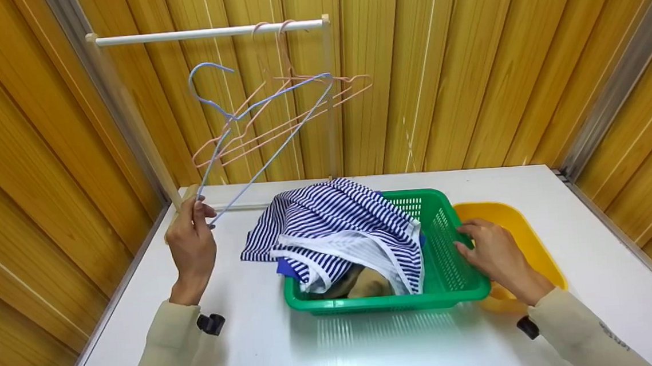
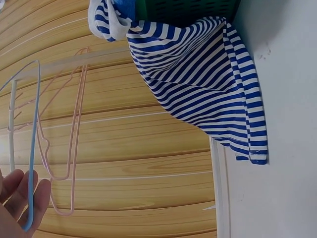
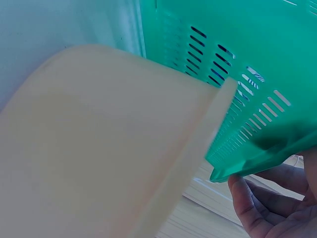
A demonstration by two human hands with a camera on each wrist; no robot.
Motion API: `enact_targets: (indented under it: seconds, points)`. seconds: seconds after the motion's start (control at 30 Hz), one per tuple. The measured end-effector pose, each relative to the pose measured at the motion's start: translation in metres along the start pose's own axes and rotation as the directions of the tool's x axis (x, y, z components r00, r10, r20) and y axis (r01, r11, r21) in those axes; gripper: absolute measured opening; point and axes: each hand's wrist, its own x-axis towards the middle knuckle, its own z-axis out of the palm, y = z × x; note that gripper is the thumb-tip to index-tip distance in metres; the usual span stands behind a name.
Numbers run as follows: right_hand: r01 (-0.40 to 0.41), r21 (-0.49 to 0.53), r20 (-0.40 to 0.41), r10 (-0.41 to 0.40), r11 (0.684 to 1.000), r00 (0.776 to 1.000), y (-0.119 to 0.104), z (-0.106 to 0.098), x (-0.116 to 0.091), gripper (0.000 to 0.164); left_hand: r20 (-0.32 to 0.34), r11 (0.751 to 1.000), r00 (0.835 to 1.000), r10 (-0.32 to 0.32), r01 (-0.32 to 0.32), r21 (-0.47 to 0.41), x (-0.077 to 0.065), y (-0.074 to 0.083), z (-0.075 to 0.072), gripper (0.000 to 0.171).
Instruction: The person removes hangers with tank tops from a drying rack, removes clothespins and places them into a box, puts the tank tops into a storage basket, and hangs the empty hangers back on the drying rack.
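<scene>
My left hand (image 1: 190, 227) pinches a blue wire hanger (image 1: 270, 163) by one lower corner, so it tilts in the air with its hook up. In the left wrist view the blue hanger (image 2: 34, 134) lies across the fingers (image 2: 42, 196). At the right rim of a green slotted basket (image 1: 443, 298), my right hand (image 1: 494, 254) grips the edge; the right wrist view shows fingertips (image 3: 237, 186) against that rim. A navy-and-white striped garment (image 1: 328, 211) is heaped in the basket and droops over its left side. Tan cloth (image 1: 370, 283) shows beneath it.
Behind the blue hanger, two pink hangers (image 1: 293, 129) hang from a white rail (image 1: 206, 33) on a stand. A yellow basin (image 1: 528, 238) sits right of the basket, partly under my right hand. Wood-patterned walls (image 1: 467, 70) enclose the white table (image 1: 245, 338).
</scene>
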Motion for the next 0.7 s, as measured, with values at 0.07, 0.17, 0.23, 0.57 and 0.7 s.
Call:
enact_targets:
  seconds: [0.07, 0.17, 0.23, 0.57, 0.7]
  points:
    - [0.000, 0.003, 0.000, 0.000, 1.000, 1.000, 0.0000, 0.0000, 0.0000, 0.035, 0.001, 1.000, 1.000, -0.013, 0.013, -0.003, -0.0005, -0.0003, 0.0000, 0.025]
    - [0.000, 0.005, -0.001, 0.000, 1.000, 1.000, 0.0004, 0.0001, -0.0003, 0.035, -0.002, 1.000, 1.000, -0.028, 0.028, -0.009, -0.0017, -0.0010, 0.0002, 0.022]
    - [0.001, 0.005, -0.001, -0.001, 1.000, 1.000, 0.0004, 0.0003, -0.0003, 0.035, -0.009, 0.999, 0.999, -0.031, 0.031, -0.013, -0.0025, -0.0017, 0.0003, 0.021]
    - [0.009, -0.009, 0.002, -0.009, 1.000, 1.000, -0.0006, 0.0002, 0.0003, 0.035, -0.042, 0.999, 0.999, -0.030, 0.032, 0.042, -0.0008, -0.0011, 0.0051, 0.027]
    - [0.012, 0.001, 0.008, -0.012, 1.000, 1.000, -0.0006, 0.0004, 0.0001, 0.034, -0.042, 0.998, 0.999, -0.029, 0.032, 0.053, 0.0045, 0.0023, 0.0092, 0.024]
